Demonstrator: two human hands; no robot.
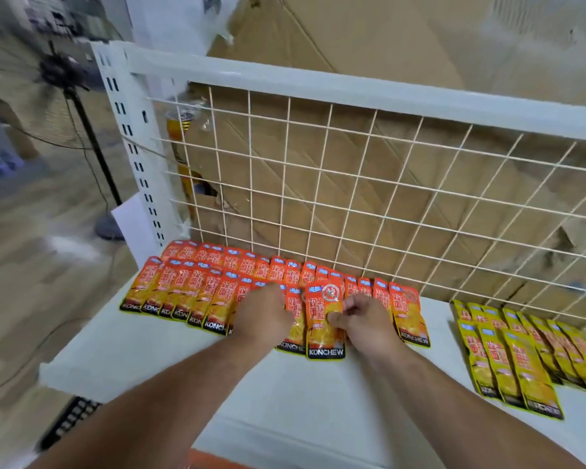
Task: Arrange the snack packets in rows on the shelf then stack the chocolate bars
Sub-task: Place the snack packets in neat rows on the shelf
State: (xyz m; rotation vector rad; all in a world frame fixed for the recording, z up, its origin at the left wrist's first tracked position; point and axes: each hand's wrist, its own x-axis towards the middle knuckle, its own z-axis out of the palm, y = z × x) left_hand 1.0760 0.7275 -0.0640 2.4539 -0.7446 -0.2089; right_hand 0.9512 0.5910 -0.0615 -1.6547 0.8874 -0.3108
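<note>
Now, orange packet (322, 338) in right hand (366, 323), left hand (263, 316) atop row (183, 292).

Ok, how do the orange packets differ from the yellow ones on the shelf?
The orange packets fill the left and middle of the shelf; the yellow packets sit at its right end. The right hand pinches one of the orange packets; no hand touches the yellow packets. Both lie overlapped in rows.

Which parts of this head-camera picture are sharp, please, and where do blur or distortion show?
In the head view, the front orange packet pinched by the right hand is sharp, lettering readable; the fan and floor at left are smeared; the wire grid curves toward the edges, wide-angle distortion; light is even, shadows soft.
</note>
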